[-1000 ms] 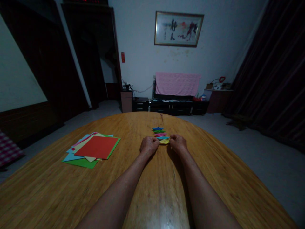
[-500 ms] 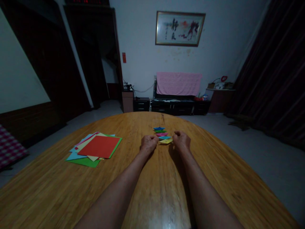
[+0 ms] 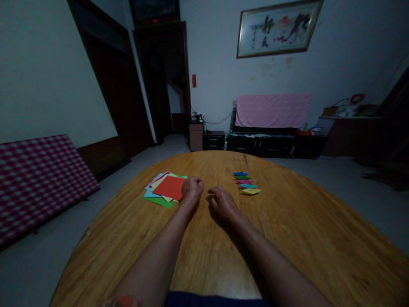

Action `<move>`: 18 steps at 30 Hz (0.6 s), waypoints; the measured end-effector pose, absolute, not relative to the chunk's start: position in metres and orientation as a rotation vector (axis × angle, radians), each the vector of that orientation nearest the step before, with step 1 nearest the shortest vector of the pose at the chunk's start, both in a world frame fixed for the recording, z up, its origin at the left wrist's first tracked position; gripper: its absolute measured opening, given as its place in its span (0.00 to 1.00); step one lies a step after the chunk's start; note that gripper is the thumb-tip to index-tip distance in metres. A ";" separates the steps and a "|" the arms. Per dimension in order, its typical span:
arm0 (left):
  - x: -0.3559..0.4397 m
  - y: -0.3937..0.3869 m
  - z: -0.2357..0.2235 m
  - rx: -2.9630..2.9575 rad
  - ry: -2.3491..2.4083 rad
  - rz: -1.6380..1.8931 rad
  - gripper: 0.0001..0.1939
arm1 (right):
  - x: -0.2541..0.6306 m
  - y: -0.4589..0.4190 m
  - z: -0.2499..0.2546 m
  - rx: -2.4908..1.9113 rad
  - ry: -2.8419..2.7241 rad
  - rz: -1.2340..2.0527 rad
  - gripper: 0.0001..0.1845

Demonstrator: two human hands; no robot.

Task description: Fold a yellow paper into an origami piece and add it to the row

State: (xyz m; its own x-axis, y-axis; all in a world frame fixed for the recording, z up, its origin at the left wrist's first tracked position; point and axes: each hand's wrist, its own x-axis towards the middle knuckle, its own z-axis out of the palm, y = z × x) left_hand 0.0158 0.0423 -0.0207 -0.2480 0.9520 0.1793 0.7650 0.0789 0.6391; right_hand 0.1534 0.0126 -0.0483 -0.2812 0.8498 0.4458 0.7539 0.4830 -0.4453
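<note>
left hand (image 3: 192, 190): fingers curled together, hold nothing, just beside red paper sheet (image 3: 169, 188) | right hand (image 3: 223, 202): fingers curled, hold nothing, rest on table (image 3: 287, 217) | small folded papers (image 3: 246, 183): neat row, apart, easy to see

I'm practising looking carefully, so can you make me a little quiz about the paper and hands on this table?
1. Which is closer to the stack of coloured paper: the left hand or the right hand?
2. True or false: the red sheet lies on top of that stack.
3. How many small folded paper pieces lie in the row on the wooden table?

Key: 1. the left hand; 2. true; 3. five.
</note>
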 end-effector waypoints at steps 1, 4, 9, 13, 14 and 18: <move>0.004 0.037 -0.022 1.803 2.180 0.899 0.14 | 0.150 0.010 -0.050 -1.299 -2.132 0.188 0.13; -0.027 0.026 -0.028 1.909 2.347 0.659 0.18 | 0.143 0.007 -0.054 -1.253 -2.225 0.157 0.11; -0.055 0.022 -0.039 1.919 2.327 0.355 0.28 | 0.144 0.008 -0.054 -1.259 -2.247 0.144 0.11; -0.062 0.023 -0.044 1.966 2.304 0.395 0.23 | 0.146 0.009 -0.054 -1.265 -2.256 0.177 0.11; -0.062 0.022 -0.045 1.966 2.306 0.414 0.22 | 0.147 0.009 -0.054 -1.263 -2.261 0.180 0.11; -0.064 0.021 -0.050 1.972 2.297 0.491 0.21 | 0.147 0.009 -0.058 -1.249 -2.278 0.169 0.10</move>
State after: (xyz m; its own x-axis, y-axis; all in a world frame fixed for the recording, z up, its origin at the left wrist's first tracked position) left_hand -0.0638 0.0215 -0.0499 -0.1715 0.9737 0.1498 0.9498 0.1231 0.2877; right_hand 0.1466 0.0089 -0.0577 -0.4307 0.8136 0.3905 0.7472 0.5641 -0.3514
